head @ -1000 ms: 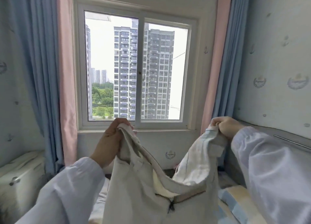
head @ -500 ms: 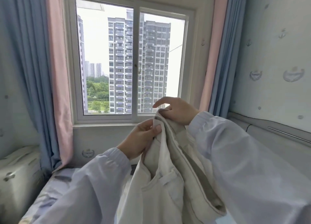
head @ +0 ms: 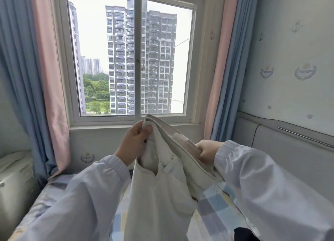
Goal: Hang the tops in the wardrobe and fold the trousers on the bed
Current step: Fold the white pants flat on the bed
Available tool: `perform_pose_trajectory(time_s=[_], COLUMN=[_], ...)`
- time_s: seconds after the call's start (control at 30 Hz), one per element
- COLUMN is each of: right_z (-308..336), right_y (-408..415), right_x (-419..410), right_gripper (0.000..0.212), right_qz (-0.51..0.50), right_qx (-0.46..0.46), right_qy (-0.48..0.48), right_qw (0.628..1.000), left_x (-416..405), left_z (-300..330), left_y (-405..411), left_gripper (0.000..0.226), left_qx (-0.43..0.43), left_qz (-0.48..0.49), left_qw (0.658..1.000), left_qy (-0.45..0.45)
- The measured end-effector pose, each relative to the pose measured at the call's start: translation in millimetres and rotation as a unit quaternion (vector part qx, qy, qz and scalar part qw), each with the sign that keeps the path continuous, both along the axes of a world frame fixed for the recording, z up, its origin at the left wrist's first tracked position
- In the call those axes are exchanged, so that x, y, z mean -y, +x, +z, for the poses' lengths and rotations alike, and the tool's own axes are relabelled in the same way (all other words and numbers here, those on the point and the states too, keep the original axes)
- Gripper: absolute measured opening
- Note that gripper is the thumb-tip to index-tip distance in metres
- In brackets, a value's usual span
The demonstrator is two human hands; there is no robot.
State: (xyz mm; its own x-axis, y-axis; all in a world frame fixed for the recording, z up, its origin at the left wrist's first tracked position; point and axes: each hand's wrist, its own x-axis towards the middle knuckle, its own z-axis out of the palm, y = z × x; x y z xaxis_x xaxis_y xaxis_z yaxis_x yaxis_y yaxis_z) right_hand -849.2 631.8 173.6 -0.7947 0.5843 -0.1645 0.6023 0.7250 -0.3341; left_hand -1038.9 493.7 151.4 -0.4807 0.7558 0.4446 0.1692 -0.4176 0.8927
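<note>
Off-white trousers (head: 162, 190) held up by the waistband over the bed (head: 215, 204), legs hanging down toward the near edge of the checked sheet, fabric doubled so the two waistband halves lie close together.

At far left, a pale padded piece of furniture (head: 14, 175) beside the bed's left edge, with blue and pink curtains (head: 36, 78) hanging above it. Behind, at the head of the bed's far edge, a white-framed sliding window (head: 138, 59) looking out on grey high-rise blocks and green trees.

Left hand (head: 134, 144) raised in front of the sill, thumb and fingers pinching the top corner of the waistband, sleeve of a pale shiny jacket running back to the lower left. Belt loop and pocket opening visible just below that grip.

Right hand (head: 207, 151) lower and to the right, fingers curled round the other end of the waistband, partly hidden by the cloth; the two hands near each other but apart, the band sloping down from left to right between them.

Further right, a second pair of pink and blue curtains (head: 224, 68) against the window frame, then pale wallpaper (head: 289, 59) printed with anchors and crests above a padded headboard (head: 289, 150) along the bed's right edge. A dark item (head: 244, 234) at the lower right, too little showing to identify.
</note>
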Motion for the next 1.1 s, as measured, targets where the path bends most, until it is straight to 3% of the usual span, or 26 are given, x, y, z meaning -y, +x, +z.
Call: perform_pose_trajectory(time_s=[0.07, 0.13, 0.2, 0.33, 0.43, 0.6, 0.67, 0.73, 0.8, 0.87, 0.97, 1.03, 1.1], right_z=[-11, -18, -20, -29, -32, -9, -16, -28, -36, -40, -45, -46, -47], right_y=[4, 4, 2, -2, -2, 7, 2, -7, -14, -22, -33, -33, -29], right_x=[-2, 5, 14, 24, 25, 11, 7, 12, 24, 38, 54, 58, 58], right_gripper=[0.017, 0.024, 0.023, 0.017, 0.013, 0.021, 0.025, 0.015, 0.010, 0.022, 0.044, 0.029, 0.017], right_qz=[-0.030, -0.055, -0.070, -0.050, -0.099, -0.152, -0.165, -0.190, -0.133, -0.026, 0.044, 0.052, 0.046], right_qx=[-0.088, -0.198, -0.230, -0.086, -0.006, -0.186, -0.198, -0.261, -0.382, -0.420, -0.354, -0.280, -0.115], right_qy=[-0.044, -0.191, -0.274, -0.113, -0.019, -0.042, 0.032, 0.125, 0.181, 0.145, 0.054, -0.010, 0.011], right_qw=[0.995, 0.960, 0.931, 0.989, 0.995, 0.970, 0.966, 0.938, 0.897, 0.896, 0.933, 0.959, 0.992], left_x=[0, 1, 1, 2, 7, 20, 22, 21, 17, 13, 8, 9, 11], left_z=[-7, -13, -17, -21, -22, -20, -19, -20, -26, -30, -33, -34, -36], left_y=[-12, -20, -22, -24, -29, -43, -38, -29, -23, -18, -12, -11, -13], left_gripper=[0.017, 0.019, 0.019, 0.021, 0.023, 0.027, 0.028, 0.029, 0.029, 0.028, 0.026, 0.017, 0.014], left_qx=[0.001, 0.004, 0.000, -0.023, -0.043, -0.110, -0.132, -0.154, -0.167, -0.170, -0.179, -0.182, -0.175], left_qz=[0.049, 0.081, 0.110, 0.166, 0.173, 0.220, 0.215, 0.216, 0.227, 0.230, 0.228, 0.240, 0.259], left_qw=[0.999, 0.997, 0.994, 0.986, 0.984, 0.968, 0.967, 0.963, 0.958, 0.957, 0.955, 0.951, 0.948], left_qy=[0.005, 0.007, 0.006, 0.007, -0.002, -0.037, -0.040, -0.041, -0.045, -0.053, -0.062, -0.064, -0.052])
